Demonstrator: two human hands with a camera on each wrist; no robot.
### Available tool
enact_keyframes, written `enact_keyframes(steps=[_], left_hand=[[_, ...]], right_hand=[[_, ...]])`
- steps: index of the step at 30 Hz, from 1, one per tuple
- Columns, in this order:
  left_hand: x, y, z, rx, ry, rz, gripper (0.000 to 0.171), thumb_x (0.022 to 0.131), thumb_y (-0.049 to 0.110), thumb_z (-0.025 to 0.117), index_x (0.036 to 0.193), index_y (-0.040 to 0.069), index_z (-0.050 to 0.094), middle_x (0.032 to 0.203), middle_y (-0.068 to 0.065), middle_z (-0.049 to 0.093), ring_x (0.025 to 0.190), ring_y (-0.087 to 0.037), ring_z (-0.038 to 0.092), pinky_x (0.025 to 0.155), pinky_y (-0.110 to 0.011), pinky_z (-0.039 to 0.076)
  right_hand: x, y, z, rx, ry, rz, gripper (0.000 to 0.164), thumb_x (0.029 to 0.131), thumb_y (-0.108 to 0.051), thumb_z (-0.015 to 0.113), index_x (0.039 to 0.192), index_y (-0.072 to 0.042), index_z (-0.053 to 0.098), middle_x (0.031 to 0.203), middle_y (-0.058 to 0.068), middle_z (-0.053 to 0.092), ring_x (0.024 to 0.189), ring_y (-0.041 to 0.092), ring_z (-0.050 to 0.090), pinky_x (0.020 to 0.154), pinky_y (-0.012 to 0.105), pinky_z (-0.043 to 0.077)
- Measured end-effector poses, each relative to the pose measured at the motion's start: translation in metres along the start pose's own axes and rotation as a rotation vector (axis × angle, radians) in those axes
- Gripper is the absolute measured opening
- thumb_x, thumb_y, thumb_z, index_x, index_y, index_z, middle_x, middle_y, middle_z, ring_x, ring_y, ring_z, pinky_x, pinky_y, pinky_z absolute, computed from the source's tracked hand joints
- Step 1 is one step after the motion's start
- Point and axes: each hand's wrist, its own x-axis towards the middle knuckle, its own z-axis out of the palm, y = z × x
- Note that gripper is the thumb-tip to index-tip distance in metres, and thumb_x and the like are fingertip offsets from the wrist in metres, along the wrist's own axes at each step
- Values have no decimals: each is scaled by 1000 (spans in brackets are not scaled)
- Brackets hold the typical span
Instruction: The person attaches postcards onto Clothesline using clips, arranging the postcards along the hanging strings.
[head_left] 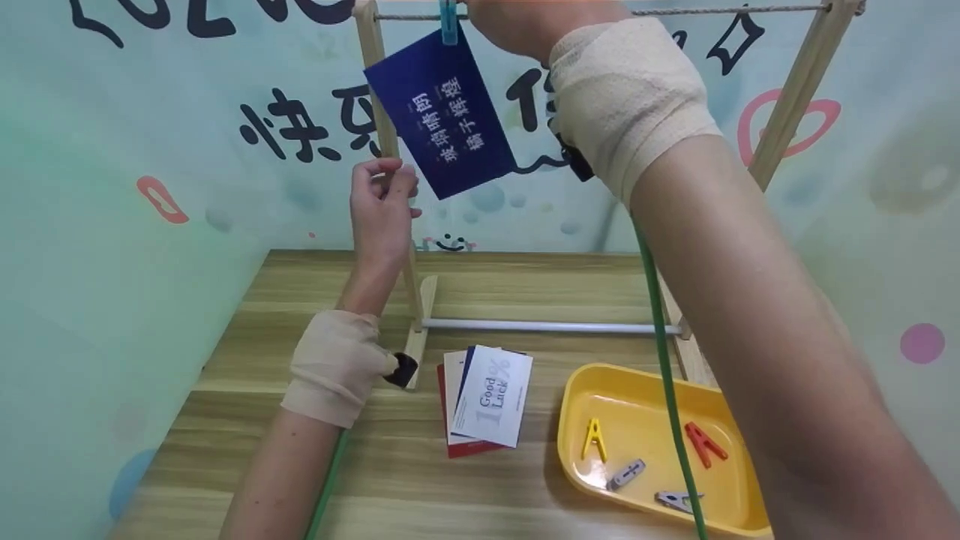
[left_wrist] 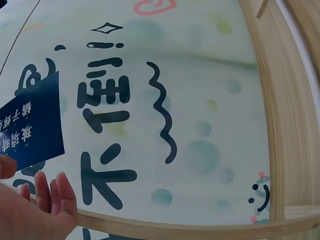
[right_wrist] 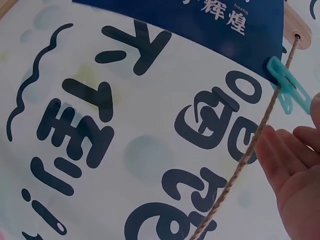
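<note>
A dark blue card (head_left: 450,120) with white characters hangs tilted from a rope (right_wrist: 250,145). A teal clothespin (right_wrist: 286,85) clips its corner at the rope. Beside the clothespin is my right hand (right_wrist: 297,172), fingers extended near the rope and one fingertip right at the clip's handle end. My left hand (head_left: 382,214) is raised next to the card's lower left edge, fingers loosely bent. The left wrist view shows that hand's fingers (left_wrist: 62,195) spread below the card, with nothing gripped.
A wooden frame (head_left: 795,97) carries the rope, with a white bar (head_left: 547,326) low between its legs. On the table lies a stack of cards (head_left: 491,397). A yellow tray (head_left: 574,390) at right holds several clothespins. Green cables (head_left: 660,337) trail from both wrists.
</note>
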Motion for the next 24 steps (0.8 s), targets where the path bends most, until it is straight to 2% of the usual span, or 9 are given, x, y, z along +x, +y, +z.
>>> enact_keyframes(steps=[5,12,15,18,22,24], left_hand=[[-5,-1,-1,53,58,11,15,105,16,48,118,8,49,101,-4,57,89,-14,54,74,-23,49],[-18,2,4,86,23,48,15,105,14,46,117,6,49,101,-1,56,92,-14,53,73,-21,47],[-21,3,3,100,22,69,15,105,13,46,117,5,49,101,-1,56,92,-14,53,73,-21,46],[-22,4,1,100,31,91,14,104,12,46,116,5,50,100,-1,56,91,-15,53,74,-22,46],[-26,4,-2,102,21,126,13,103,11,47,114,4,51,99,-2,56,92,-18,53,77,-24,44],[-29,4,-3,115,7,144,13,104,11,48,114,5,51,100,-2,55,94,-19,52,80,-24,43]], right_hand=[[-1,7,-1,25,-13,7,50,104,-54,22,154,-48,27,152,-7,46,131,17,51,114,33,42],[-1,17,-2,-20,21,-62,49,105,-52,24,154,-47,25,153,-8,46,135,15,50,117,32,38],[-4,19,-3,38,-7,-55,47,105,-53,27,152,-51,29,154,-11,46,138,13,49,116,31,40],[-10,20,-5,146,-27,-42,43,104,-53,33,147,-54,35,152,-15,47,139,12,49,115,30,41],[-18,21,-5,174,19,-98,41,104,-48,39,145,-50,43,149,-16,50,138,9,51,115,25,39],[-23,21,-4,144,61,-127,42,103,-48,41,145,-47,44,148,-16,52,135,7,52,115,21,39]])
